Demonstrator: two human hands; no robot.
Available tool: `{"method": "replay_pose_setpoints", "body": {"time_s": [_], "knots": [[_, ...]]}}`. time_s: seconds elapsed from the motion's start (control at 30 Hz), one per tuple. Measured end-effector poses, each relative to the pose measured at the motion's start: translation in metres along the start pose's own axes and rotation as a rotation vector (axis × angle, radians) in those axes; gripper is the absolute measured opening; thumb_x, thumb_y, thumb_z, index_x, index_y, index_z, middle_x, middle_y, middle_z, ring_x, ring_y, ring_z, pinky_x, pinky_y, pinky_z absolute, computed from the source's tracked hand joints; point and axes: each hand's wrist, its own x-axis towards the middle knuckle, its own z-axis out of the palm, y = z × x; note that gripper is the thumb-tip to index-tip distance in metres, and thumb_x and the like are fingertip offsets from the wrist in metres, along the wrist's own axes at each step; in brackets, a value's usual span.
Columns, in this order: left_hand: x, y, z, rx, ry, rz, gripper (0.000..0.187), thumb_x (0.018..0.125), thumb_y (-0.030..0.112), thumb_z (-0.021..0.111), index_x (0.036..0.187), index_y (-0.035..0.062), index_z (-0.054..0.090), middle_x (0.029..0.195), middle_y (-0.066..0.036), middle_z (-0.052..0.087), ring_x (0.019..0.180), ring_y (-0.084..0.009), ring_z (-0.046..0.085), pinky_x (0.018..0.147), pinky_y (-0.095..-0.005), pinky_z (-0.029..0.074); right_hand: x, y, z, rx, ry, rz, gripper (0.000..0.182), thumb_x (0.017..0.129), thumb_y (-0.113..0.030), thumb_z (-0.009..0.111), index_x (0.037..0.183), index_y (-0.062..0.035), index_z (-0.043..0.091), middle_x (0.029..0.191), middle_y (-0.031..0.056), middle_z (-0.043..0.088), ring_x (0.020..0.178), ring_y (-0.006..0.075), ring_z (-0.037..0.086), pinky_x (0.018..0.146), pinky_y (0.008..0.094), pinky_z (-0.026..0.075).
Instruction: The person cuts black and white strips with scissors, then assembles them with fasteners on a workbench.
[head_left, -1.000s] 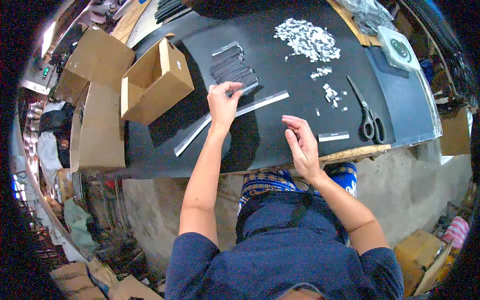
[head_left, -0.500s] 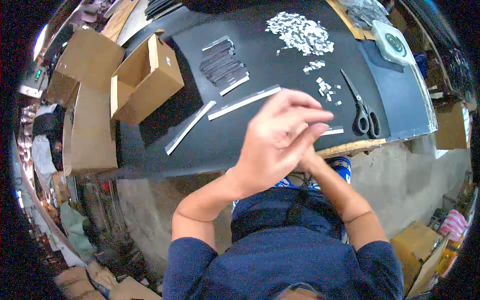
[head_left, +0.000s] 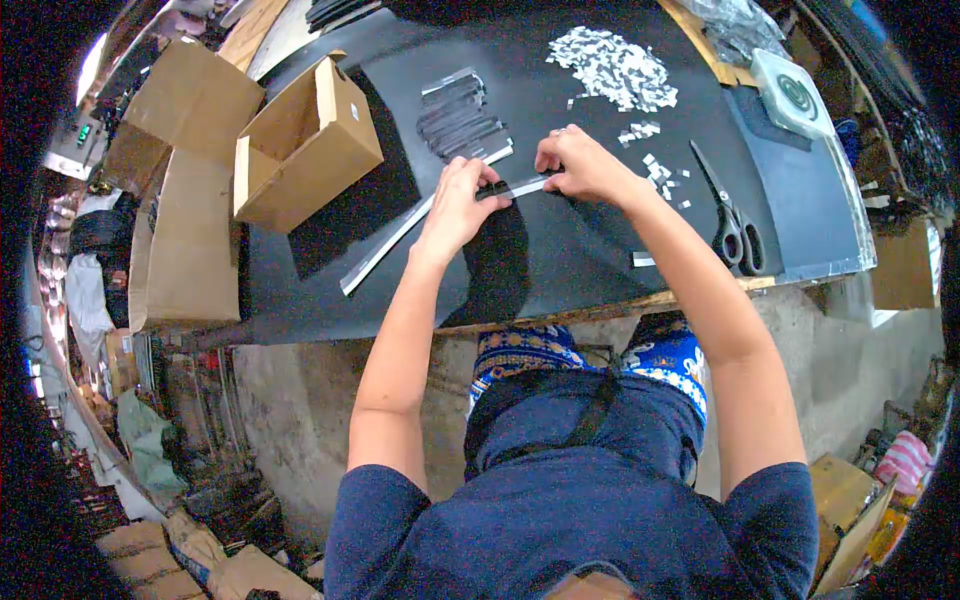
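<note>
My left hand (head_left: 460, 208) is closed with thumb and fingers at the left part of a narrow black-and-white strip (head_left: 527, 187) on the dark tabletop. My right hand (head_left: 588, 166) pinches the same strip near its right end. Left of my left hand, another long pale strip (head_left: 385, 250) lies slanted toward the table's front edge. Just beyond both hands is a stack of dark strips (head_left: 460, 122) with pale edges. Small white cut pieces (head_left: 615, 70) form a heap at the back, with loose ones (head_left: 655, 170) scattered right of my right hand.
Black-handled scissors (head_left: 730, 220) lie on the right, blades pointing away. An open cardboard box (head_left: 330, 160) stands on the left beside larger cardboard flaps (head_left: 195, 230). A clear plastic container (head_left: 790, 95) sits at the far right. A short white piece (head_left: 642, 259) lies near the front edge.
My hands were close together above the front of the table. They have moved apart and forward, and now grip the strip between them.
</note>
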Motion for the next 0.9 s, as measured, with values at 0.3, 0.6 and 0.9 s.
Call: {"method": "replay_pose_setpoints", "body": {"time_s": [0.3, 0.6, 0.9], "knots": [[0.004, 0.000, -0.002, -0.001, -0.034, 0.041, 0.028, 0.065, 0.015, 0.078, 0.087, 0.0045, 0.063, 0.084, -0.010, 0.053, 0.086, -0.0260, 0.051, 0.079, -0.0356, 0.042, 0.001, -0.007, -0.003, 0.072, -0.039, 0.089, 0.017, 0.063, -0.006, 0.072, 0.077, -0.0029, 0.063, 0.074, 0.0116, 0.062, 0.078, 0.0267, 0.058, 0.071, 0.0365, 0.047], [-0.032, 0.049, 0.023, -0.114, 0.187, 0.178, 0.010, 0.076, 0.006, 0.065, 0.084, 0.0019, 0.069, 0.079, -0.011, 0.061, 0.077, -0.0296, 0.059, 0.072, -0.0363, 0.047, -0.050, -0.034, -0.004, 0.186, 0.143, 0.063, 0.007, 0.066, 0.001, 0.061, 0.073, -0.0002, 0.060, 0.069, 0.0133, 0.061, 0.078, 0.0291, 0.056, 0.070, 0.0385, 0.047], [-0.047, 0.056, 0.043, -0.059, 0.315, 0.193, 0.015, 0.075, 0.002, 0.069, 0.090, 0.0039, 0.071, 0.079, -0.010, 0.064, 0.076, -0.0244, 0.061, 0.068, -0.0330, 0.048, -0.086, -0.058, 0.009, 0.443, 0.543, 0.256, 0.062, 0.066, 0.013, 0.059, 0.125, -0.0061, 0.050, 0.123, 0.0152, 0.050, 0.121, 0.0297, 0.046, 0.102, 0.0362, 0.037]]}}
